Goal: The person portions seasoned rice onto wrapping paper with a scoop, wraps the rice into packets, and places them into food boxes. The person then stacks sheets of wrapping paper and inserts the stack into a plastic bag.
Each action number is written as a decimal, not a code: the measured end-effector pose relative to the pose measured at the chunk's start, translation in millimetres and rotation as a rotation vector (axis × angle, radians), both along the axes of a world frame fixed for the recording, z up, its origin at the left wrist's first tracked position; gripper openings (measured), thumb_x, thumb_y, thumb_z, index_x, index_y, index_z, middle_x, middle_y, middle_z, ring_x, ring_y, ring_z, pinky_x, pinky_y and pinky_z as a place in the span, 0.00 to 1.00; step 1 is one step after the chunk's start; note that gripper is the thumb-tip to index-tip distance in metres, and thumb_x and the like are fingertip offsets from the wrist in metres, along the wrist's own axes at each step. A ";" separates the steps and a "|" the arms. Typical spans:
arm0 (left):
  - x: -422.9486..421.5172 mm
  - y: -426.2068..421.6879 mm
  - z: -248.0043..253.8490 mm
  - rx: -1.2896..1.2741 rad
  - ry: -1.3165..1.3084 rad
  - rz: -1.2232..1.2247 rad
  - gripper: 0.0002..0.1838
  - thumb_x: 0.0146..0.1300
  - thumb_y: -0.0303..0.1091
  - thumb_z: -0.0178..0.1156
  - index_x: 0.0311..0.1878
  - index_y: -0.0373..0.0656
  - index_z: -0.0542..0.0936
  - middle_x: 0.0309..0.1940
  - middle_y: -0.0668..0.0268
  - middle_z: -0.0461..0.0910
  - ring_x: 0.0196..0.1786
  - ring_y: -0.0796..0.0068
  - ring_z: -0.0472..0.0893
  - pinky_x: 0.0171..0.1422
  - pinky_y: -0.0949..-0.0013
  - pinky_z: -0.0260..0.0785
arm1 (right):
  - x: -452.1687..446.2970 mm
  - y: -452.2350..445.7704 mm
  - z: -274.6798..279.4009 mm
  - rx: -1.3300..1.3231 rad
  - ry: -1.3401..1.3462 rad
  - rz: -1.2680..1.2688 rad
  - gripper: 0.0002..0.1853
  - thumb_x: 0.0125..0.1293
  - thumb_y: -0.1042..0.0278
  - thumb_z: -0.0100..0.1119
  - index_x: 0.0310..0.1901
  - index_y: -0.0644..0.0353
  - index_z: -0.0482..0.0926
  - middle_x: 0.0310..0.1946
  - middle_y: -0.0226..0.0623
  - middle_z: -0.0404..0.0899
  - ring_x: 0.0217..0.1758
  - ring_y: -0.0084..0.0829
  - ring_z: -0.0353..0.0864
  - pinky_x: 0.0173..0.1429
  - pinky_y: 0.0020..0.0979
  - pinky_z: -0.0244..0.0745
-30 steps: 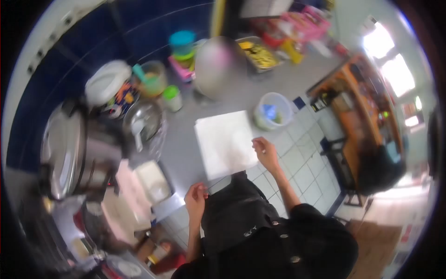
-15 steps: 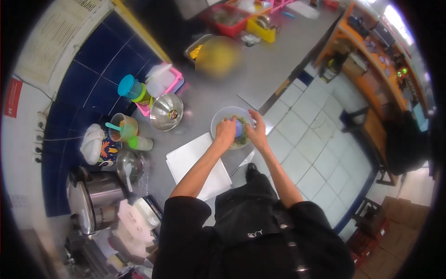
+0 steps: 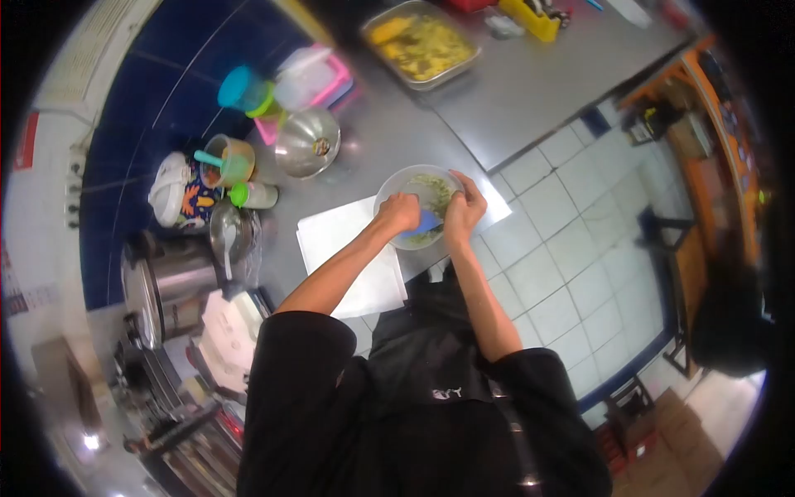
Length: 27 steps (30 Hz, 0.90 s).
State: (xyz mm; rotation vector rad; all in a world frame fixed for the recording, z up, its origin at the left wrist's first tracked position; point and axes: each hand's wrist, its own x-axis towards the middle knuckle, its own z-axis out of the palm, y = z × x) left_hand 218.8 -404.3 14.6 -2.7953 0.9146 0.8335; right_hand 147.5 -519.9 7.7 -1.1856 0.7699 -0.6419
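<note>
A whitish, see-through mixing bowl (image 3: pixel 396 180) stands near the counter's front edge with a chopped green mixture (image 3: pixel 437 192) inside. My left hand (image 3: pixel 401 213) is closed in a fist over the bowl's left side. It grips a blue spatula (image 3: pixel 427 222), whose flat blade reaches into the mixture; the handle is hidden in the fist. On the bowl's right side, my right hand (image 3: pixel 465 205) holds the rim, with the fingers around the outside. White paper sheets (image 3: pixel 348 248) lie on the counter to the left of the bowl.
Left of the bowl are a steel bowl (image 3: pixel 306 142), a green-lidded bottle (image 3: pixel 253 195), a plastic tub (image 3: pixel 230 159) and a steel pot (image 3: pixel 182 277). A metal tray of yellow food (image 3: pixel 422 45) stands farther back. The counter (image 3: pixel 513 108) ends at the tiled floor (image 3: pixel 555 265).
The camera view has shifted, bringing the food tray fully into sight. My left hand has turned into a fist around the spatula, and my right hand has come closer against the bowl's rim.
</note>
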 end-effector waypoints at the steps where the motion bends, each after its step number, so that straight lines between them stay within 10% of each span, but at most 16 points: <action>1: 1.0 -1.5 5.0 -0.032 0.154 0.167 0.22 0.59 0.30 0.58 0.58 0.42 0.80 0.35 0.47 0.86 0.37 0.54 0.88 0.38 0.54 0.81 | 1.5 1.8 -1.5 0.073 -0.033 -0.033 0.22 0.52 0.86 0.44 0.46 0.70 0.85 0.40 0.43 0.86 0.45 0.32 0.84 0.56 0.30 0.77; 10: -28.6 -1.4 -19.8 -0.534 0.757 1.037 0.13 0.63 0.26 0.48 0.47 0.32 0.77 0.23 0.56 0.79 0.18 0.68 0.77 0.20 0.63 0.70 | -27.5 26.4 1.7 0.039 -0.018 -0.054 0.19 0.69 0.80 0.46 0.60 0.69 0.76 0.58 0.44 0.78 0.62 0.34 0.77 0.67 0.34 0.69; 12: -41.5 -2.8 -14.6 -0.732 0.614 1.316 0.07 0.54 0.23 0.53 0.28 0.31 0.80 0.14 0.55 0.78 0.20 0.64 0.82 0.24 0.59 0.74 | -33.4 23.5 1.2 0.066 -0.021 0.012 0.20 0.70 0.80 0.45 0.61 0.69 0.76 0.60 0.44 0.77 0.63 0.35 0.76 0.69 0.35 0.68; 18: -39.9 -30.1 13.0 -0.814 0.338 1.557 0.14 0.59 0.26 0.52 0.46 0.30 0.78 0.33 0.45 0.84 0.27 0.53 0.86 0.32 0.54 0.77 | -37.0 17.8 -5.7 0.131 -0.011 0.137 0.21 0.72 0.78 0.44 0.63 0.71 0.75 0.62 0.45 0.77 0.64 0.35 0.76 0.70 0.36 0.67; 27: -11.7 -1.3 0.6 -0.482 0.211 0.479 0.16 0.67 0.32 0.52 0.53 0.34 0.78 0.43 0.41 0.83 0.49 0.40 0.83 0.53 0.48 0.75 | -4.6 -3.6 -0.4 0.111 -0.025 0.334 0.18 0.70 0.76 0.51 0.58 0.73 0.80 0.54 0.45 0.83 0.57 0.33 0.80 0.65 0.33 0.70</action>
